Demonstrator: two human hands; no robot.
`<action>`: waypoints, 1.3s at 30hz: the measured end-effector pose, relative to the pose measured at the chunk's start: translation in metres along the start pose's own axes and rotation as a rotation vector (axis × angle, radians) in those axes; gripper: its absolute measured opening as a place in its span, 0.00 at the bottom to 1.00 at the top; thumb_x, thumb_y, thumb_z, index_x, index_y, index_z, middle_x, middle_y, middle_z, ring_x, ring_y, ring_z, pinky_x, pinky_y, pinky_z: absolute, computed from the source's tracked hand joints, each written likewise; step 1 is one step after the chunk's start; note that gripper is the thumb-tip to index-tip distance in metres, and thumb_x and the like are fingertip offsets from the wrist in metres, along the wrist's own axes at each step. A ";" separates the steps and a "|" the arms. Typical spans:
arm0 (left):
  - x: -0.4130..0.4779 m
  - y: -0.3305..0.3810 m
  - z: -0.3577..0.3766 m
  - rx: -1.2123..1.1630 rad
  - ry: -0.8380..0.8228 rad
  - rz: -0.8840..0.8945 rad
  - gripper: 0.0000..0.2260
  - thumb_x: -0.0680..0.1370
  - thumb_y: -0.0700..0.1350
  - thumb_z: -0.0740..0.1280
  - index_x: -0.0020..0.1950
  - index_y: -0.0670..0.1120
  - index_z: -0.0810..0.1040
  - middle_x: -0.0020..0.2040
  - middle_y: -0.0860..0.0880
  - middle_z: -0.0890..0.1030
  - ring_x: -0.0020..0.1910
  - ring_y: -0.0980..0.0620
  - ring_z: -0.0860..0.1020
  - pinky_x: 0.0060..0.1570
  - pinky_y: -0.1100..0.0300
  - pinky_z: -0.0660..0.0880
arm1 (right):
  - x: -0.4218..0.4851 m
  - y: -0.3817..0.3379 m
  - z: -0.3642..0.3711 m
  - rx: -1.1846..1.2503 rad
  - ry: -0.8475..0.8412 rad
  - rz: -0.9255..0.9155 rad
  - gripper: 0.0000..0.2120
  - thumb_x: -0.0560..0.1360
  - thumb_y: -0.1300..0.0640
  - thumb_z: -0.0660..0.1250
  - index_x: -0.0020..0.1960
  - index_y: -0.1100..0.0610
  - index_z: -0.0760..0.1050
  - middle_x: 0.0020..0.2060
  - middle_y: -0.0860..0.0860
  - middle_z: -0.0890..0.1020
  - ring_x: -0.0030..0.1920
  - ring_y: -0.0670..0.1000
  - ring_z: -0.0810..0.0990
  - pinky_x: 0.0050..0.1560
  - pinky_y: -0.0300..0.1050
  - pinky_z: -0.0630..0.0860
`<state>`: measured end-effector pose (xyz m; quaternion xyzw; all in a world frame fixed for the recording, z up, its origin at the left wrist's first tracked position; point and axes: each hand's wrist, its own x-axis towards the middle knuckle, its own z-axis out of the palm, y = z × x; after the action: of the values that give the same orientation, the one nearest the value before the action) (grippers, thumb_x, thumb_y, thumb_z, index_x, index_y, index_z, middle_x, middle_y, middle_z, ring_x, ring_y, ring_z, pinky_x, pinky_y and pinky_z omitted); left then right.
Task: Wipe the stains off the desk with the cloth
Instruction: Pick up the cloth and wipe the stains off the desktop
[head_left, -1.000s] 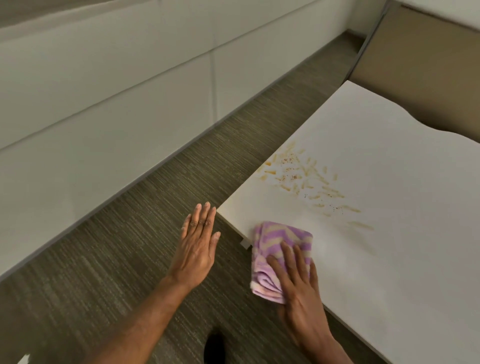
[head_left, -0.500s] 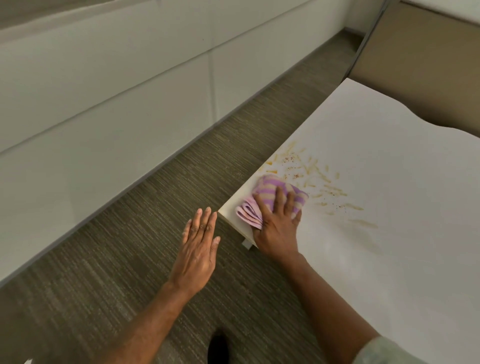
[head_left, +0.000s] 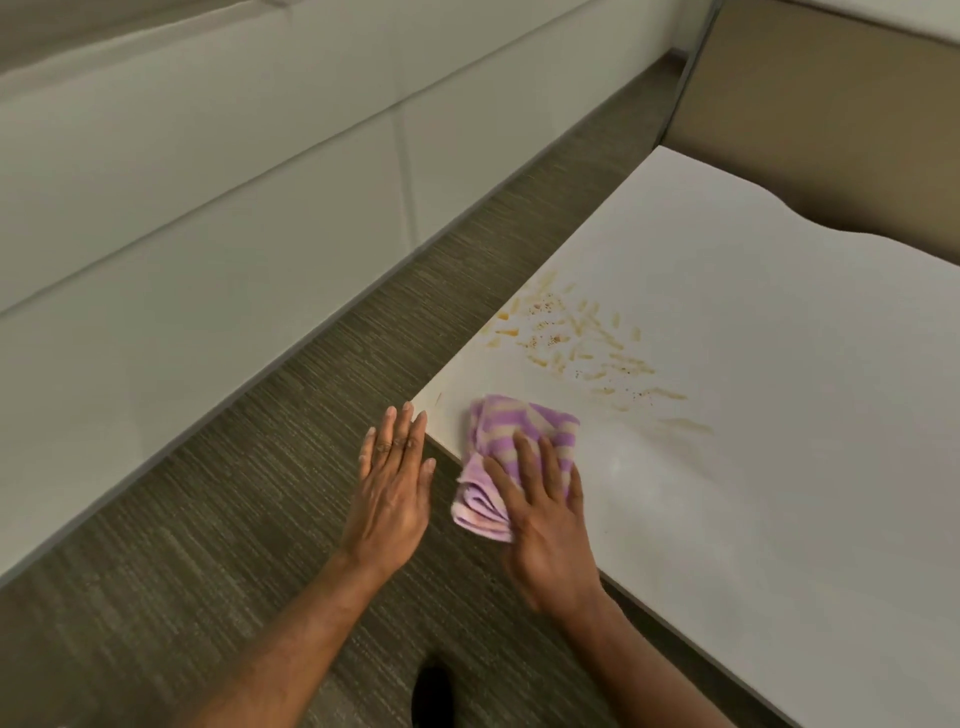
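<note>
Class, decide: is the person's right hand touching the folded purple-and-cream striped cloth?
Touching. The head view shows the right hand pressing straight fingers flat on the folded purple-and-cream striped cloth.

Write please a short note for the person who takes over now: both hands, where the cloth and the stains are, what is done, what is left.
Left hand: open and flat over the floor beside the desk corner, holding nothing.
Right hand: flat fingers press on the cloth.
Cloth: folded, at the near corner, partly over the edge, short of the stains.
Done: little; yellow-brown streaks and specks are plainly there.
Left: wipe across the whole patch.
</note>
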<state>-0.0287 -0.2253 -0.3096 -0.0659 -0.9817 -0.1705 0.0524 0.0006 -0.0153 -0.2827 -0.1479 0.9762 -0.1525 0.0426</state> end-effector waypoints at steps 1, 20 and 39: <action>0.001 0.002 0.002 0.006 -0.011 -0.005 0.27 0.86 0.52 0.45 0.83 0.43 0.52 0.84 0.45 0.50 0.83 0.46 0.46 0.81 0.43 0.51 | -0.018 0.009 -0.002 -0.001 0.026 0.029 0.37 0.77 0.53 0.59 0.83 0.45 0.48 0.82 0.53 0.43 0.81 0.56 0.33 0.80 0.62 0.40; -0.009 -0.001 0.005 -0.062 -0.026 -0.042 0.29 0.85 0.55 0.44 0.83 0.43 0.47 0.84 0.45 0.49 0.83 0.49 0.44 0.82 0.45 0.49 | 0.071 0.022 -0.010 -0.008 0.020 0.210 0.33 0.80 0.37 0.56 0.81 0.38 0.47 0.81 0.57 0.35 0.78 0.65 0.28 0.76 0.74 0.40; -0.026 0.000 -0.013 -0.078 0.124 -0.140 0.26 0.82 0.37 0.54 0.81 0.37 0.56 0.82 0.41 0.56 0.83 0.43 0.52 0.80 0.40 0.54 | 0.086 -0.033 -0.001 -0.033 -0.132 -0.251 0.29 0.82 0.41 0.53 0.81 0.42 0.52 0.83 0.56 0.46 0.81 0.63 0.36 0.77 0.68 0.41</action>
<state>-0.0023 -0.2325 -0.3004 0.0115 -0.9715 -0.2156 0.0982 -0.0726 -0.0713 -0.2747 -0.2794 0.9475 -0.1303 0.0848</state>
